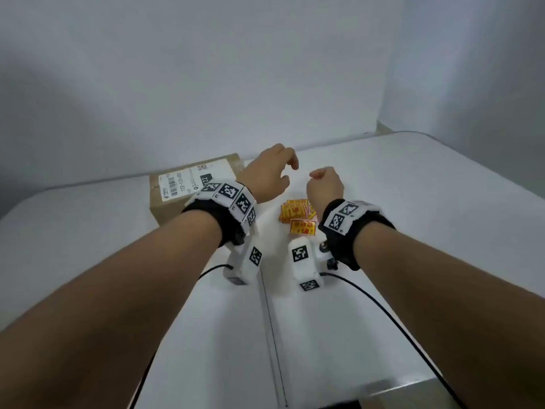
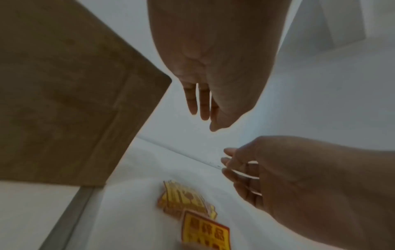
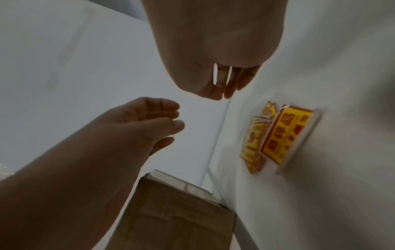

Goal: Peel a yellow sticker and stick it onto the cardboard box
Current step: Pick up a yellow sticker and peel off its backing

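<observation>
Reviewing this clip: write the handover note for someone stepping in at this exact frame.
Left hand: in the air above the table, fingers loosely curled, holding nothing.
Right hand: beside it, fingers loosely curled, empty as far as the views show.
Yellow stickers: a small pile lying on the table, untouched, just nearer than the hands.
Cardboard box: left of the pile, with a white shipping label on top.
Done: nothing yet; no yellow sticker shows on the box.
Left: pick one sticker, peel it, press it onto the box.

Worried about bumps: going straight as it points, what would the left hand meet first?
Way looks free; the left hand points past the brown cardboard box, probably reaching the white back wall.
</observation>
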Demonstrator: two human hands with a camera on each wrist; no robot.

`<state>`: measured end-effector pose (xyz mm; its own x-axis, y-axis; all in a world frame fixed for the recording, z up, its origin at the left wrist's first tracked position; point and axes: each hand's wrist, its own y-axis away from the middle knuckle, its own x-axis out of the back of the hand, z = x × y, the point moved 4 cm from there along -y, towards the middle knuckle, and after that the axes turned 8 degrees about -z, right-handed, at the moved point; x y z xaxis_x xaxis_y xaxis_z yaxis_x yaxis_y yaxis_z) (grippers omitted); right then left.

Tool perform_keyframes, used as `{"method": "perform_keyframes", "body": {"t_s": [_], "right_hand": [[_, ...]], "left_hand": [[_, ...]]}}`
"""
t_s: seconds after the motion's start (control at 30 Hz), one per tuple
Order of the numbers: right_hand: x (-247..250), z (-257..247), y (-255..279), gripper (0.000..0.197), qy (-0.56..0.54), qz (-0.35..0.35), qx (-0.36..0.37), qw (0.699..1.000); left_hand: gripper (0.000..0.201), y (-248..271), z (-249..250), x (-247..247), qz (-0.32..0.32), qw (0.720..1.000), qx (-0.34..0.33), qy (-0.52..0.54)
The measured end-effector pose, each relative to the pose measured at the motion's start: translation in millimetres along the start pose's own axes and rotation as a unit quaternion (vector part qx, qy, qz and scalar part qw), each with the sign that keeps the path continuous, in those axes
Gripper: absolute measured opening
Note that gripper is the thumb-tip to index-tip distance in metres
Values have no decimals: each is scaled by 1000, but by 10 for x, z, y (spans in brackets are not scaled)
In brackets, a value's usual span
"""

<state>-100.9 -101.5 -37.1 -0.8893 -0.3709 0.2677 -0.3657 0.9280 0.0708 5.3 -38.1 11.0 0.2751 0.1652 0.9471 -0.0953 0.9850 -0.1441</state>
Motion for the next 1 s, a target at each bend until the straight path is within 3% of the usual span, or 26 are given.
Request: {"method": "perform_keyframes", "body": {"t_s": [0.2,0.37,0.57,0.77,0.9,1.0], "right_hand": [[87,304,197,35,78,-62,-68,993],[79,427,370,34,143,-111,-61,982],[68,444,433,36,192,-138,-67,969],[105,469,511,19,109,-120,-49,986],[59,465,572,31,42,-120,-32,991],[56,370,712,37,7,-113,-10,994]], "left_hand": [[23,326,-2,-111,12,987,88,132],[19,519,-9,-247,17,928,142,343],[21,706,-85,-364,-3,894,187,406],[18,861,-209,-567,-17,857,229,461],[11,968,-140,-633,-26,833,240,498],[21,1044,-123,-654,-15,821,244,516]]}}
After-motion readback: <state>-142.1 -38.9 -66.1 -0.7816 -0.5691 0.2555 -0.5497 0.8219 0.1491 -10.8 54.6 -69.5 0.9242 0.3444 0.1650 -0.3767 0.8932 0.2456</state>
